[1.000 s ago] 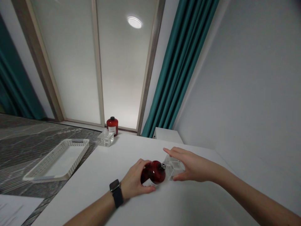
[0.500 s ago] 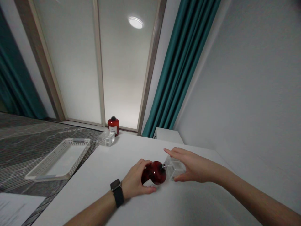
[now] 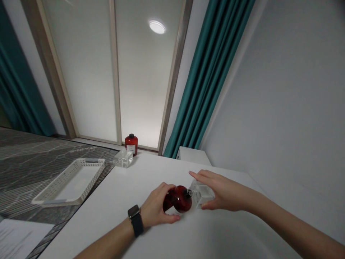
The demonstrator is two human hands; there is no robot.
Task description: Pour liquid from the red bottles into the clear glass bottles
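Observation:
My left hand [image 3: 159, 204] is wrapped around a dark red bottle [image 3: 182, 199] with a white label, tipped so its uncapped-looking neck points right. That neck meets the opening of a clear square container [image 3: 202, 194], which my right hand [image 3: 219, 190] grips from its right side with thumb below and fingers above. Both objects are held over the white table [image 3: 151, 171]. Whether liquid is passing between them cannot be made out.
At the table's far left corner stand a second red bottle [image 3: 131, 144] with a black cap and a clear block-shaped container [image 3: 124, 158]. Left of the table lie a white perforated basket [image 3: 72, 199] and a paper sheet [image 3: 24, 235]. A white cabinet [image 3: 194, 155] stands beyond the far edge.
Both hands keep the same hold, with the bottle's neck still at the container's opening. The whole view has shifted very slightly.

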